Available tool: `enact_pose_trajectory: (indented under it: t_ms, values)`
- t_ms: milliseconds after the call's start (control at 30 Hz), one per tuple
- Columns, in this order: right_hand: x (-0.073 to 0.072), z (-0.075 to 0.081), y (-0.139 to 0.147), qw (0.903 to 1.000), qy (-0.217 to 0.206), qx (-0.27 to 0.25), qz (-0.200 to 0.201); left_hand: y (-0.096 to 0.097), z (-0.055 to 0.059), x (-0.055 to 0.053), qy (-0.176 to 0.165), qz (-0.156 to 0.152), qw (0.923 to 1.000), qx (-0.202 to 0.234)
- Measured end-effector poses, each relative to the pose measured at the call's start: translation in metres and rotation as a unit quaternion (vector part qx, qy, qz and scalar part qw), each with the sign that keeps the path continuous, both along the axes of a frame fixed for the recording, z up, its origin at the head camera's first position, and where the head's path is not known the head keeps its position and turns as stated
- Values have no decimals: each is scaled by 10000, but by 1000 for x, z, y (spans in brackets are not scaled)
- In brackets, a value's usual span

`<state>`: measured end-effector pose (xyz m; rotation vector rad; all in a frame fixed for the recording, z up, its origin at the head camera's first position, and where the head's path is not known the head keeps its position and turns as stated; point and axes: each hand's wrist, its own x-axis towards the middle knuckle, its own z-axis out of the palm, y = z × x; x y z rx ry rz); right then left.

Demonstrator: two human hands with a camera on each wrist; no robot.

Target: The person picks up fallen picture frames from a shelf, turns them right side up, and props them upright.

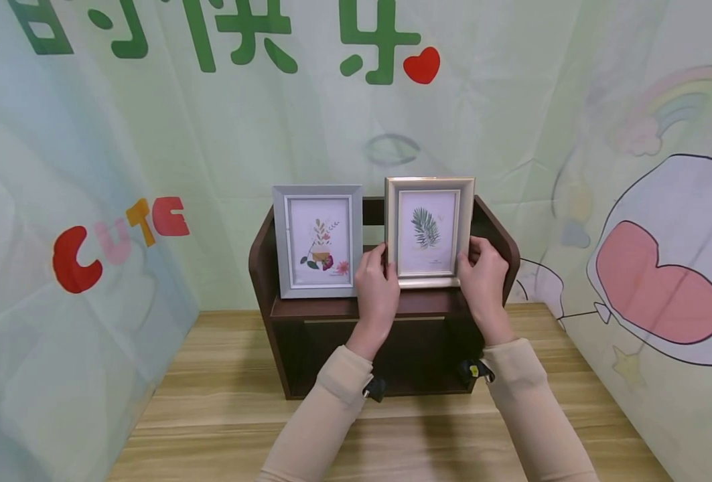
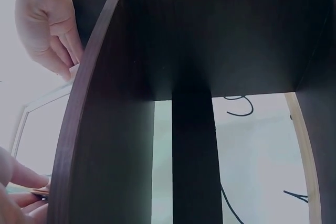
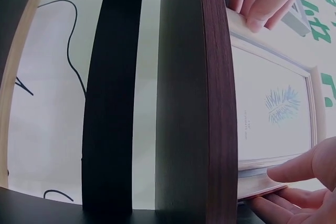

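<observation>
A gold-rimmed picture frame (image 1: pixel 426 227) with a green leaf print stands upright on the upper board of a dark brown shelf (image 1: pixel 316 308). My left hand (image 1: pixel 378 284) grips its left side near the lower corner. On the opposite side, my right hand (image 1: pixel 483 278) holds the frame's edge. In the right wrist view the right thumb (image 3: pixel 294 170) lies on the front border, with the other fingers behind. Left of the left hand, a grey picture frame (image 1: pixel 319 241) with a flower print leans upright on the same board.
The shelf stands on a wood-grain table (image 1: pixel 229 402), its lower compartment (image 1: pixel 386 358) below the hands. Printed cloth (image 1: pixel 229 147) hangs behind and at both sides. A thin black cable (image 3: pixel 73 51) shows through the shelf's open back.
</observation>
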<state>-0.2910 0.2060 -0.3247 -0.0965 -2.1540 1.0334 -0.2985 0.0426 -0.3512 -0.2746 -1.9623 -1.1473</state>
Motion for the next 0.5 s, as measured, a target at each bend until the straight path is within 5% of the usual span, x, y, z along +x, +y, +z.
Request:
enact_pose_trajectory:
  t_ms: [300,500]
  values:
    - [12,4,0,9996,-210,169,85,-10,4,17,-421,-491,9979,80]
    - [31,2,3,9974,310,554,354,-29,3,38,-133,-658,9963,-543]
